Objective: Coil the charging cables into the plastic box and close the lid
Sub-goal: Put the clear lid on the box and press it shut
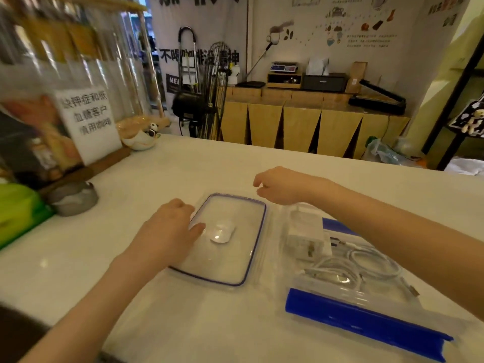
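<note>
A clear lid (230, 260) with a blue-purple seal lies flat on the white counter (199, 163) in the middle. My left hand (167, 231) grips its left edge, thumb on top. My right hand (282, 186) hovers over the lid's far right corner, fingers loosely curled around nothing. To the right stands the clear plastic box (337, 289) with blue latch flaps (366, 320). Inside it lie white coiled cables (366, 260) and a white charger plug (306, 231). One cable end (413, 292) pokes over the box's right side.
At the counter's left stand a grey lump-shaped object (73, 197), a green pack (18, 210), a white paper sign (89, 121) on a wooden stand and a bowl with a panda figure (141, 140). Wooden cabinets (301, 121) stand beyond the far edge.
</note>
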### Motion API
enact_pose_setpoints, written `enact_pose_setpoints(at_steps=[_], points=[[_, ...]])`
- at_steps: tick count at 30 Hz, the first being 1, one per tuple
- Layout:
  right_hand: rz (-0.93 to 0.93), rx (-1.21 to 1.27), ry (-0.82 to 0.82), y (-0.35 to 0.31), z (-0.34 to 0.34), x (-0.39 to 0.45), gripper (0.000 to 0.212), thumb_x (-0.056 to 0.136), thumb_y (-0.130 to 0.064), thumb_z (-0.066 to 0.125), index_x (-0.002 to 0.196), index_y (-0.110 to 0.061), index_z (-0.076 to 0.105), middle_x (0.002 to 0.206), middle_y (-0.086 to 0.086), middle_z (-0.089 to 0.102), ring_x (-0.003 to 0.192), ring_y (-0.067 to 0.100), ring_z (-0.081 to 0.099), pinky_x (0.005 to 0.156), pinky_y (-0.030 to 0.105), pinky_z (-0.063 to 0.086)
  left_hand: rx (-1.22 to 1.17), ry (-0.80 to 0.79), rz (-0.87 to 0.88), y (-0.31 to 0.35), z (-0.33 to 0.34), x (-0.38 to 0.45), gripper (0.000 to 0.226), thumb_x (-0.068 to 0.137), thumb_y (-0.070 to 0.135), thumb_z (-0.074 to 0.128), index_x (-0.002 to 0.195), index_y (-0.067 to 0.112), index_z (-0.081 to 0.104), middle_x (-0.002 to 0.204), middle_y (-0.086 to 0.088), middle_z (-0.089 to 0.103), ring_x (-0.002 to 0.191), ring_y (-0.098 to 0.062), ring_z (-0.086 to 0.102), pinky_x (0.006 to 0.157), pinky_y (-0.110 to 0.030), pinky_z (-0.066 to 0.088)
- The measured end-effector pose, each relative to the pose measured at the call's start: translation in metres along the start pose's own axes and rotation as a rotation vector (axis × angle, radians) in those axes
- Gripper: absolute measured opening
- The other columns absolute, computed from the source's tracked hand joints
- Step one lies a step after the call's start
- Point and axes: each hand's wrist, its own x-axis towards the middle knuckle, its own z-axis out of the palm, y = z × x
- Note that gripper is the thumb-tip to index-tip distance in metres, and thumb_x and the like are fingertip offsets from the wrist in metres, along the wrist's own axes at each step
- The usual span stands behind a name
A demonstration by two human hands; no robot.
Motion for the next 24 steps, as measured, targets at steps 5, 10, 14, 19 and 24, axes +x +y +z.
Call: enact_pose_setpoints(at_steps=[5,10,14,19,24], points=[[0.185,-0.086,-0.142,0.001,0.016,0.026,0.02,0.091,-0.01,0.042,0.095,0.0,0.059,0.1,0.015,0.058,0.084,0.027,0.055,0.065,0.026,0.043,0.051,-0.015,-0.134,-0.017,0.019,-0.005,0.03,0.091,0.029,0.042,0.1,0.004,0.056,0.101,-0.011,0.05,0.101,-0.029,0.05,0.079,-0.035,0.041],[0.255,0.149,-0.036,0.006,0.015,0.032,0.02,0.082,-0.002,0.056,0.1,0.005,0.062,0.085,0.015,0.061,0.079,0.027,0.064,0.061,0.026,0.052,-0.119,0.105,-0.144,-0.026,0.024,0.002,0.023,0.09,0.011,0.04,0.088,0.001,0.061,0.09,-0.013,0.056,0.086,-0.031,0.054,0.077,-0.04,0.046],[0.259,0.286,0.079,0.014,0.009,0.028,0.019,0.081,0.001,0.058,0.099,0.008,0.063,0.085,0.017,0.065,0.08,0.032,0.068,0.057,0.024,0.056,-0.232,0.283,-0.05,-0.023,0.012,0.006,0.019,0.09,0.008,0.046,0.09,0.003,0.065,0.092,-0.013,0.063,0.083,-0.029,0.057,0.075,-0.036,0.046],[0.246,0.597,0.305,0.028,-0.007,0.011,0.016,0.089,-0.009,0.054,0.101,-0.001,0.059,0.082,0.008,0.061,0.059,0.017,0.064,0.058,0.024,0.056,-0.532,0.573,0.146,-0.001,-0.027,0.008,0.02,0.088,0.014,0.055,0.103,0.011,0.067,0.089,0.001,0.063,0.076,-0.014,0.059,0.062,-0.026,0.052],[0.21,0.895,0.606,0.04,-0.02,-0.022,0.011,0.088,-0.005,0.055,0.099,-0.006,0.056,0.08,0.004,0.06,0.069,0.017,0.067,0.066,0.028,0.059,-0.994,0.449,0.29,0.034,-0.061,0.007,0.026,0.08,0.034,0.056,0.105,0.028,0.064,0.085,0.013,0.074,0.079,-0.009,0.069,0.065,-0.019,0.057]])
